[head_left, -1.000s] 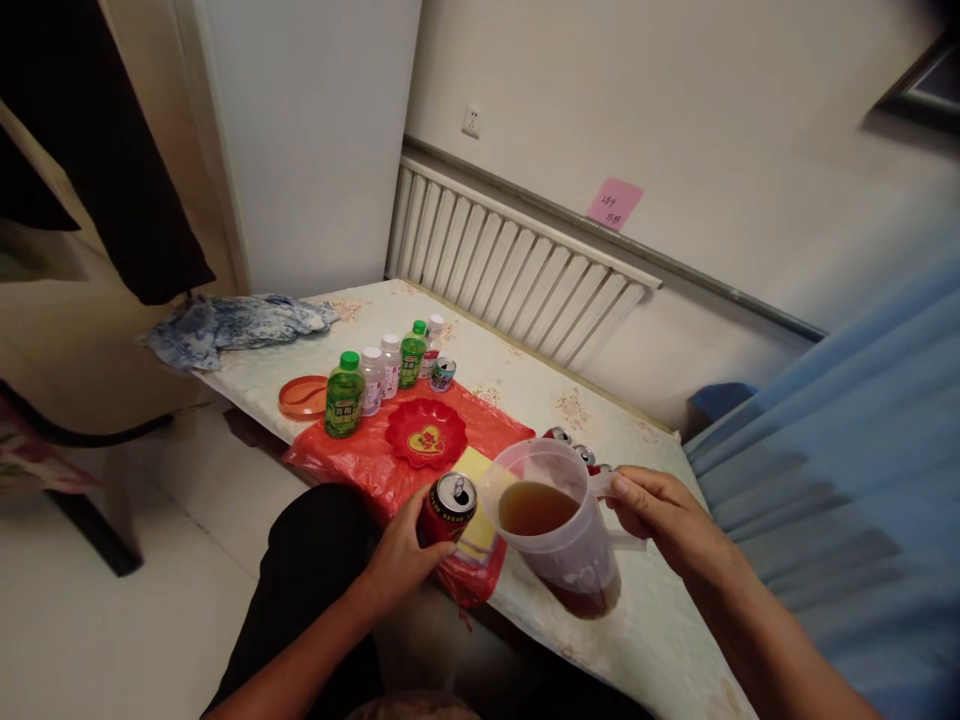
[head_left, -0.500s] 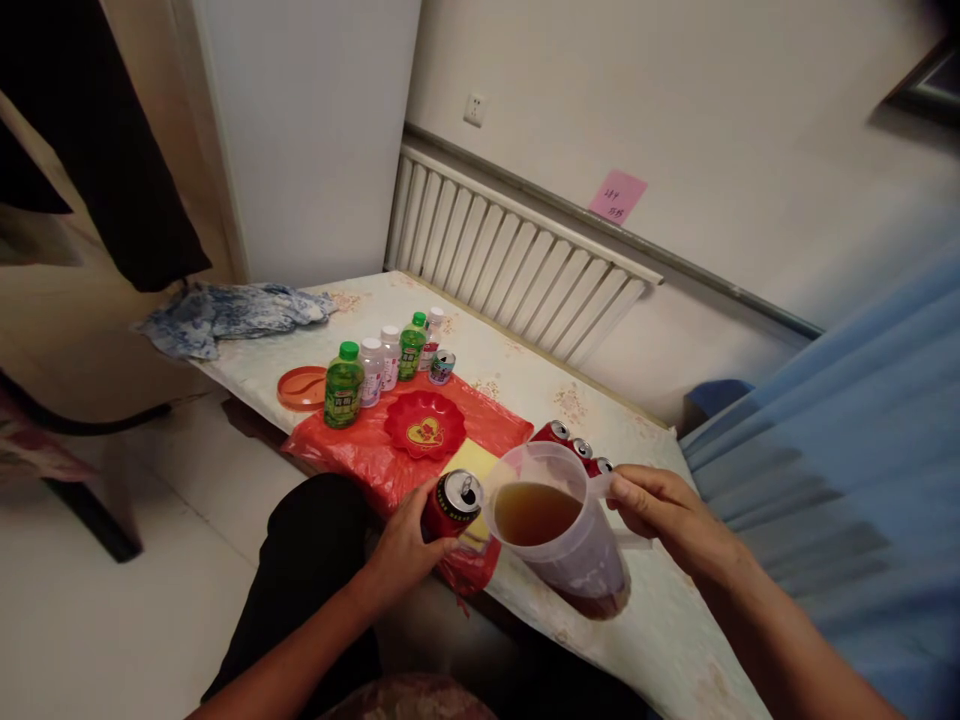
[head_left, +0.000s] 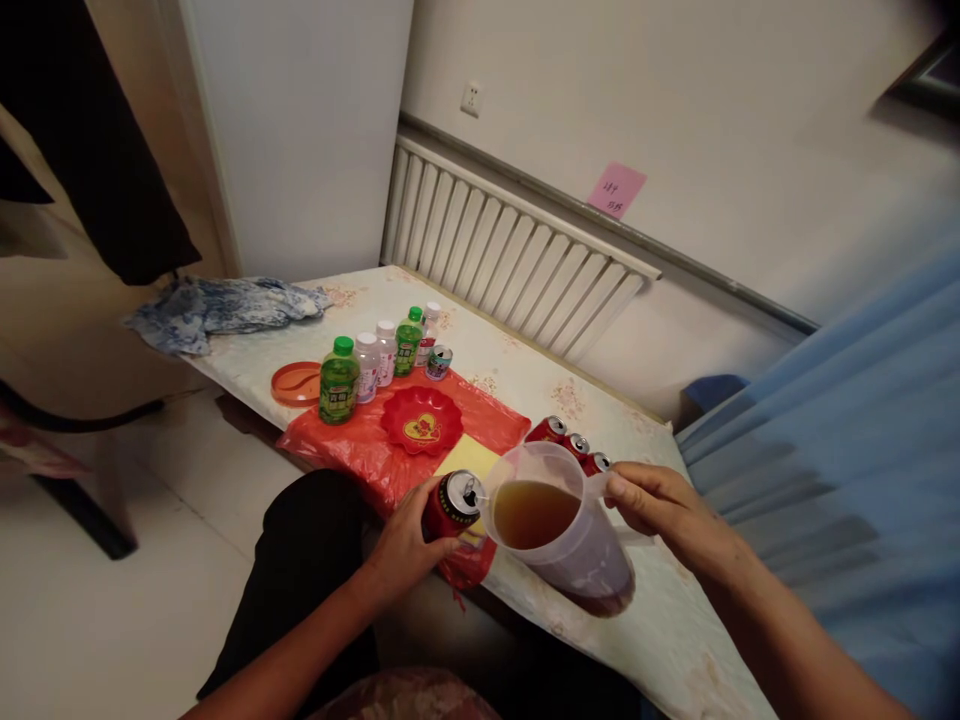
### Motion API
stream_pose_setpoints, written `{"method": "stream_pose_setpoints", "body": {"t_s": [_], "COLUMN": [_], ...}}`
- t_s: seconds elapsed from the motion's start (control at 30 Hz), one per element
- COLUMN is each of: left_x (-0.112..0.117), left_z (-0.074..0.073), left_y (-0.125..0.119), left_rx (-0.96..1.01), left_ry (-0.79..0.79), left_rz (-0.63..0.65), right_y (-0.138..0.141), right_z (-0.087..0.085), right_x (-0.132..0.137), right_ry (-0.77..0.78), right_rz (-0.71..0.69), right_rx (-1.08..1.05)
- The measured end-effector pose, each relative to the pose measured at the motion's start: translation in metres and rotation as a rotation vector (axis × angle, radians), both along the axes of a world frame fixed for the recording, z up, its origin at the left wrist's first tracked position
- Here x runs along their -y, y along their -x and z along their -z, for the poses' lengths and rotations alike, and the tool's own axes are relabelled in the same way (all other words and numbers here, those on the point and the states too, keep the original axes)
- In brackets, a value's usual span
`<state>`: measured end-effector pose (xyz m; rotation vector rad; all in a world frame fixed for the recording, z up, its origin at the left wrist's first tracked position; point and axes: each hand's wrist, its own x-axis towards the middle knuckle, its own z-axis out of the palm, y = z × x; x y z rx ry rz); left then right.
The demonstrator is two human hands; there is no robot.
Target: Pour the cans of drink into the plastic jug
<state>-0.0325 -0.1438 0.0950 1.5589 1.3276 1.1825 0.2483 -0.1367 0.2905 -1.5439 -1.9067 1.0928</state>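
My left hand [head_left: 409, 540] is wrapped round a dark red drink can [head_left: 448, 507] with an opened silver top. Tilted toward that can is a translucent plastic pitcher [head_left: 581, 560], partly filled with brown liquid [head_left: 536, 512]; my right hand [head_left: 660, 500] grips it by its handle. The pitcher's lip meets the can's opening, and a thin clear-looking trickle shows between them. Just behind the pitcher stand three red cans [head_left: 576, 445] with opened tops, partly hidden by it. Below the held can lies a yellow sheet or cloth [head_left: 466, 455].
A red scalloped plate [head_left: 422, 420] rests on a red plastic bag [head_left: 349, 455]. Beyond it stand green-capped bottles [head_left: 339, 380], white-capped bottles [head_left: 367, 368] and a small can [head_left: 439, 362]. An orange lid [head_left: 296, 384] and crumpled blue cloth [head_left: 232, 305] lie left. A blue curtain [head_left: 840, 440] hangs right.
The pitcher tips slightly more toward the can, and a thin trickle now shows at its lip. Both hands keep their holds; the view has shifted a little.
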Motion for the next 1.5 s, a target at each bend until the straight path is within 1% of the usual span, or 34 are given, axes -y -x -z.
{"method": "stream_pose_setpoints", "body": {"t_s": [0.33, 0.53, 0.67, 0.83, 1.03, 1.23, 1.5], "left_x": [0.000, 0.000, 0.001, 0.001, 0.002, 0.003, 0.001], "left_z": [0.004, 0.005, 0.002, -0.001, -0.002, -0.001, 0.002], "left_y": [-0.001, -0.001, 0.000, 0.000, 0.001, 0.002, 0.003], "left_rx": [-0.023, -0.031, -0.043, -0.047, -0.043, -0.058, -0.060], "left_ry": [-0.031, -0.051, -0.043, -0.021, -0.019, -0.006, -0.036], "left_rz": [0.007, 0.023, 0.030, 0.010, 0.009, 0.011, 0.008], "right_y": [0.002, 0.008, 0.009, 0.011, 0.013, 0.016, 0.016], "right_z": [-0.003, -0.011, -0.012, -0.012, -0.014, -0.016, -0.016], "right_x": [0.000, 0.000, 0.000, 0.000, 0.000, 0.000, 0.000], "right_ry": [-0.068, -0.041, -0.040, -0.039, -0.036, -0.047, -0.046], "right_rz": [-0.042, -0.096, -0.117, -0.122, -0.127, -0.128, -0.132], "right_rx": [0.078, 0.146, 0.169, 0.172, 0.182, 0.195, 0.210]}}
